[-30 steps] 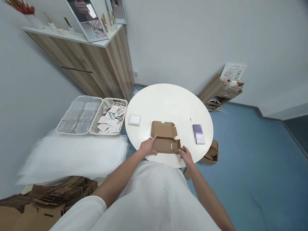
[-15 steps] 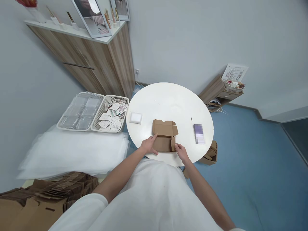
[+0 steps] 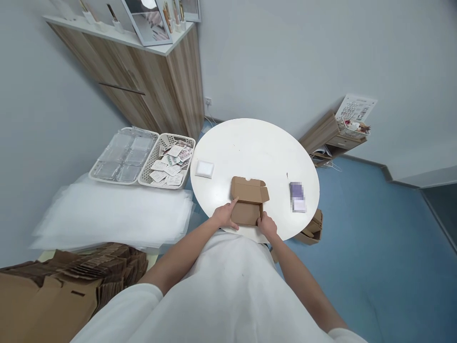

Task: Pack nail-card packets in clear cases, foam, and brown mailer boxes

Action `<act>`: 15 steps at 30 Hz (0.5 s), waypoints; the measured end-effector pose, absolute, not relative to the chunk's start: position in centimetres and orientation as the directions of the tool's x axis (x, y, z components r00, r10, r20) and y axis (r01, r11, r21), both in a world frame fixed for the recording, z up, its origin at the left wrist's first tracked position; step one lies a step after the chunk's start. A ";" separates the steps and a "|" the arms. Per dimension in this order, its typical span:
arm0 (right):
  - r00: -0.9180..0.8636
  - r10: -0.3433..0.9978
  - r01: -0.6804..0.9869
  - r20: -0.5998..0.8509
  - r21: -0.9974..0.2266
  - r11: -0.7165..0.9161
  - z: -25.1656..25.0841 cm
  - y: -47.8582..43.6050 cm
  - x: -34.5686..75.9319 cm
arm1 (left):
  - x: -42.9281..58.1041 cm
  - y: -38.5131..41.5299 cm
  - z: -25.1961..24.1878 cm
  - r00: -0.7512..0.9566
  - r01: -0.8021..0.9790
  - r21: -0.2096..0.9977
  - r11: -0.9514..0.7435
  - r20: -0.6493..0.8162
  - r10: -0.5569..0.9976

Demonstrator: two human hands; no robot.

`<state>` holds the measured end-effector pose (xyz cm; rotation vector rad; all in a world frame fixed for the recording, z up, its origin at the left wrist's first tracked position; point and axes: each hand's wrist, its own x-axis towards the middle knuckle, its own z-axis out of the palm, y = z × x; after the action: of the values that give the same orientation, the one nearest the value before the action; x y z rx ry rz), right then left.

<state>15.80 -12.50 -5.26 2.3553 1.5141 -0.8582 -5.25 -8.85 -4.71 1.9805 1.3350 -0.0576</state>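
Both hands flank cardboard box (image 3: 247, 206) (near table edge (image 3: 278, 238))

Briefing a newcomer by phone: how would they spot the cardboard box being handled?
Find the round white table. At its near edge, between the left hand and right hand, sits the cardboard box. It is the only brown thing there, its lid flap open.
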 end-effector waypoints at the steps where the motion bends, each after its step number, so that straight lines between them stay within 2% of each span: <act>1: 0.304 0.760 0.887 -0.575 -0.120 -0.445 -5.2 -12.5 15.9 | -5.1 -8.9 -4.8 0.461 0.813 0.551 -0.188 -0.411 0.787; 8: 0.299 0.775 0.888 -0.556 -0.135 -0.439 -4.6 -13.5 16.5 | -4.4 -9.0 -5.3 0.476 0.776 0.607 -0.170 -0.386 0.790; 11: 0.261 0.797 0.860 -0.545 -0.243 -0.448 -4.7 -14.3 16.8 | -4.5 -9.2 -5.5 0.478 0.765 0.623 -0.163 -0.379 0.793; 15: 0.188 0.856 0.763 -0.481 -0.477 -0.436 -5.2 -15.3 17.4 | -4.4 -9.4 -5.7 0.455 0.751 0.650 -0.121 -0.375 0.807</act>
<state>17.41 -15.26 -5.22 2.5184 1.7282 -1.1727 -4.39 -9.38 -5.65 1.8831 1.3113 0.0871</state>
